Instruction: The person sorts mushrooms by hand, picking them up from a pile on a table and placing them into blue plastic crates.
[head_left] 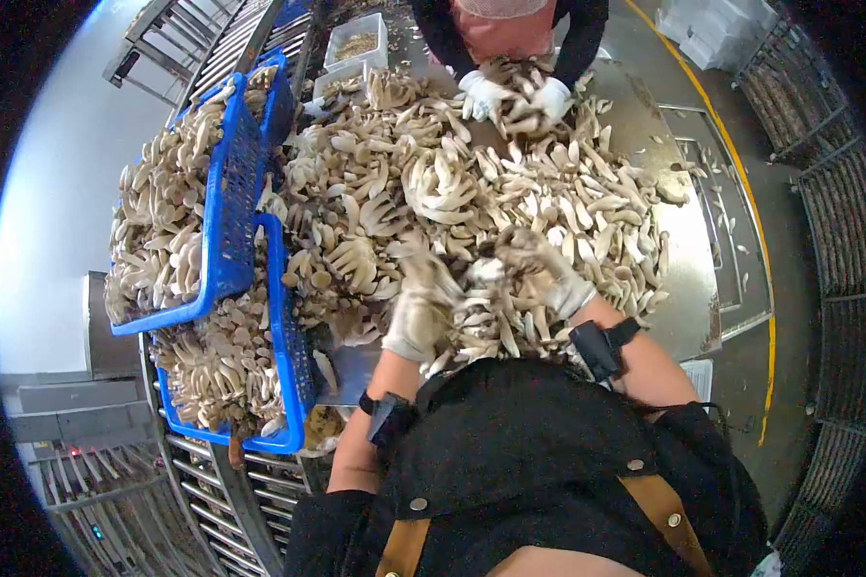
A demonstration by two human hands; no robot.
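Note:
A broad heap of pale, long-stemmed mushrooms covers the metal table. Low over its near side is my left hand, in a soiled white glove, its fingers smeared by motion. My right hand, gloved the same way, reaches in from the right with fingers blurred and dark with dirt. Between the two hands lies a whitish clump, close to the right fingertips; I cannot tell whether either hand grips it. A large mushroom cluster rests just beyond them.
Blue crates full of mushrooms are stacked at left beside a roller conveyor. Across the table, a person's white-gloved hands handle a dark-based cluster. White bins stand at the back; racks line the right side.

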